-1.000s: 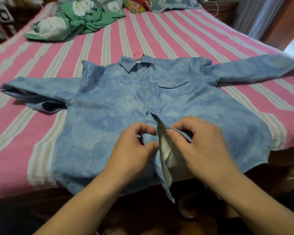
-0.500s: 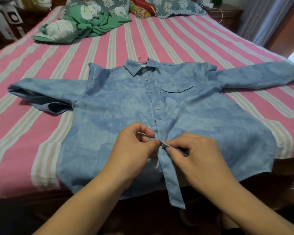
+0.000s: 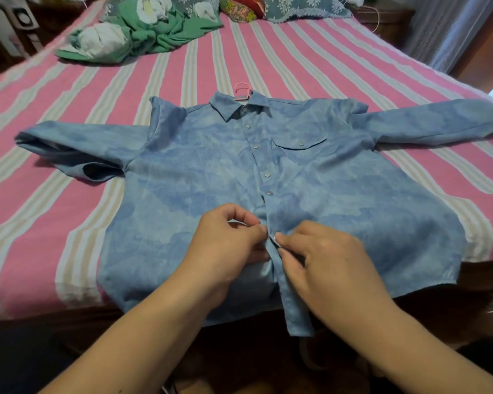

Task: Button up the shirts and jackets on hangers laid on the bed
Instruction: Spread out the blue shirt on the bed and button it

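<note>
Blue shirt [image 3: 211, 177] is laid flat on striped bed [image 3: 54, 89], pink hanger [image 3: 242, 91] at collar. Upper snaps are fastened; lower placket [image 3: 295, 308] remains open. Placket edges are pinched by left hand [image 3: 225, 251] and right hand [image 3: 325, 265].

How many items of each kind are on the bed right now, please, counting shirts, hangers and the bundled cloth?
Blue shirt: 1
Pink hanger: 1
Green and white bundled cloth: 1
Total: 3

The hanger [image 3: 242, 92] is hidden inside the shirt [image 3: 199, 177] except its pink hook; the pillows [image 3: 302, 7] are cut off by the top edge.
</note>
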A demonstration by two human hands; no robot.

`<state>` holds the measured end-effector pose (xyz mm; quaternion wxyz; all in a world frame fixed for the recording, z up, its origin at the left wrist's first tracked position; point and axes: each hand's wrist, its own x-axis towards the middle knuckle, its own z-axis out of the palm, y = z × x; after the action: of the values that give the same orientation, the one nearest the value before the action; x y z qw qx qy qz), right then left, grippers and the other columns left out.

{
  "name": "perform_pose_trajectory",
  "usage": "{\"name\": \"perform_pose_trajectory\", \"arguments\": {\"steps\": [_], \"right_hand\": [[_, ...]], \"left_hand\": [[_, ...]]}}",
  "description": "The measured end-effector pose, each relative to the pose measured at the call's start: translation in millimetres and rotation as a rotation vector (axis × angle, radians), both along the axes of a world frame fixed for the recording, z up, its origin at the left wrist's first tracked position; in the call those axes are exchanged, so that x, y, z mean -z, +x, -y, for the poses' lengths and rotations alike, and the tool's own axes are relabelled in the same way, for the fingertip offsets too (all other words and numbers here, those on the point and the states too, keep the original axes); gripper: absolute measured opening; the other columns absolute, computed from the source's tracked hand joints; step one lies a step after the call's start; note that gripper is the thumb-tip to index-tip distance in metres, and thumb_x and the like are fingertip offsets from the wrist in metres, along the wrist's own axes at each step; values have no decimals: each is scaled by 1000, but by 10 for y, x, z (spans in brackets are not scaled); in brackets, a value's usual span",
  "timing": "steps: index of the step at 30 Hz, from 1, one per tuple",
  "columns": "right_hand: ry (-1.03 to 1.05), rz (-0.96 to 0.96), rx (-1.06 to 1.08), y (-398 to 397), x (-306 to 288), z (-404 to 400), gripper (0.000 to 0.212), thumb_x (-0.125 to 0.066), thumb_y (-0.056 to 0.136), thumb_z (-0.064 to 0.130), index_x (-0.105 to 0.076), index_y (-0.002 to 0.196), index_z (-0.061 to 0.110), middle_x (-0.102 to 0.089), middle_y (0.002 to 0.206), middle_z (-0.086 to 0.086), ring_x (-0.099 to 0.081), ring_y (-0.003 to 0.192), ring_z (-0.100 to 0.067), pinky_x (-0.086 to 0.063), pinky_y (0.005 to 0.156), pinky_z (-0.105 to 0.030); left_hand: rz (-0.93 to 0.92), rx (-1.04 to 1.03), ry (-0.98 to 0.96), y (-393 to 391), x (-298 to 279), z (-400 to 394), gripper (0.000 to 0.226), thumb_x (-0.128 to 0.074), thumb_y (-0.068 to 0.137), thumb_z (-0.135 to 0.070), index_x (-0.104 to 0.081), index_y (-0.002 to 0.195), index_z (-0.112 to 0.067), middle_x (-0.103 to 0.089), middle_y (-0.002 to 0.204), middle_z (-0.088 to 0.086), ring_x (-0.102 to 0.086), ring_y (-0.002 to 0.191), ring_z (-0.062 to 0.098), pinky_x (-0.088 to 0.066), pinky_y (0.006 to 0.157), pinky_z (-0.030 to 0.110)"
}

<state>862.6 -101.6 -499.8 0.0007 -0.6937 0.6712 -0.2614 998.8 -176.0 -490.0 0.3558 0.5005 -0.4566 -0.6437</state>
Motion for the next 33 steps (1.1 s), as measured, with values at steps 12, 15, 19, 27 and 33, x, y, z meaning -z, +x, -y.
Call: {"name": "perform_pose_trajectory", "arguments": {"steps": [12, 15, 19, 27, 33], "right_hand": [[474, 765, -88, -192, -152, -2, 66, -48, 87, -17, -78, 101, 40, -69, 94, 6, -64, 79, -3, -47, 84, -12], [448, 799, -76, -209, -141, 1, 67, -45, 84, -22, -78, 100, 34, -72, 97, 7, -67, 84, -8, -49, 86, -13], [384, 822, -54, -201, -105, 16, 67, -46, 83, -23, -78, 93, 35, -72, 96, 7, -69, 87, -8, -50, 85, -14], [597, 1224, 52, -237, -87, 57, 55, -39, 84, -22, -80, 96, 11, -77, 93, -9, -68, 81, -13, -55, 78, -25], [498, 1058, 130, -230, -160, 154, 48, -44, 87, -17, -79, 86, 17, -75, 75, -5, -66, 70, -13, -53, 72, -26]], "left_hand": [[-85, 134, 103, 49, 83, 72, 38, -65, 77, 26, -54, 80, -9, -48, 60, 1, -54, 48, 10, -55, 56, 27], [-74, 161, 42, 12, 97, 58, 36, -66, 77, 23, -55, 77, -11, -44, 68, 5, -46, 55, 12, -42, 56, 26], [-132, 203, 67, 32, 95, 81, 32, -83, 68, 5, -57, 75, -13, -47, 67, 1, -54, 60, 12, -48, 56, 23], [16, 232, -54, 2, 206, 138, 48, -71, 77, 19, -42, 69, -18, -40, 57, 1, -43, 52, 12, -40, 51, 24], [232, 265, -309, -19, 231, 118, 38, -82, 73, 1, -50, 71, -19, -49, 53, -6, -44, 49, 13, -43, 52, 35]]}}
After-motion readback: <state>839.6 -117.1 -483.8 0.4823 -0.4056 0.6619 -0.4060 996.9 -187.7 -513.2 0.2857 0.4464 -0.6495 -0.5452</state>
